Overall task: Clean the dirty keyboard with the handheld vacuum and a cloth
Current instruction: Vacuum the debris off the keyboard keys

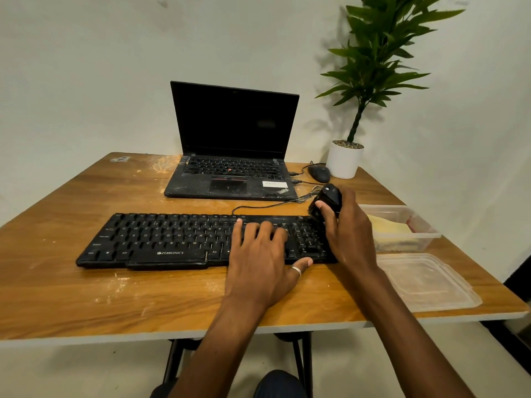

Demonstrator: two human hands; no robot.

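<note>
A black keyboard (161, 239) lies across the middle of the wooden table (86, 305). My left hand (261, 262) rests flat on its right half, fingers spread, a ring on the thumb. My right hand (349, 228) grips a small black handheld vacuum (329, 201), held nose-down over the keyboard's top right corner by the number pad. A yellow cloth (385, 225) lies inside a clear plastic box (425, 225) just right of the keyboard.
A dusty open laptop (232, 156) stands behind the keyboard. A black mouse (319, 173) and a white potted plant (344, 160) sit at the back right. A clear box lid (428, 282) lies at the table's right front. Pale dust streaks the tabletop.
</note>
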